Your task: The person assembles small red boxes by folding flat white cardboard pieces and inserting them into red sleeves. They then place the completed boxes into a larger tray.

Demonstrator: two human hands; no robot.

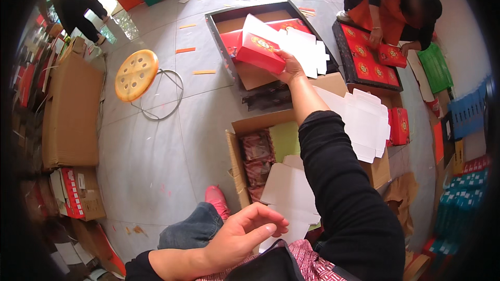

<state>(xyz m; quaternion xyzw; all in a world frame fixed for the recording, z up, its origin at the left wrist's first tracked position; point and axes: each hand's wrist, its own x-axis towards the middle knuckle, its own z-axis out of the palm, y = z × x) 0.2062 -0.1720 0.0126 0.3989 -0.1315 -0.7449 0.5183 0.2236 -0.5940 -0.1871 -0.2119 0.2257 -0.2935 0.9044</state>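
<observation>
My right hand (290, 67) reaches forward and grips a red gift box (256, 54) by its near right end. The box has a gold emblem, and a white flap stands up along its far side. It is held over a shallow black-edged tray (221, 47), where other red boxes and white unfolded card partly show. My left hand (242, 231) hovers near my lap with fingers loosely bent, thumb apart and nothing in it. Between my arms stands an open carton (238, 169) holding dark reddish packets (258, 152), a green sheet (285, 140) and white card (289, 187).
White flattened box blanks (362, 125) lie right of my right arm, beside a red box (399, 126). At far right a co-worker (398, 8) handles a red box over a filled black tray (369, 73). A yellow round stool (137, 75) stands left; stacked cartons (73, 109) line the left side.
</observation>
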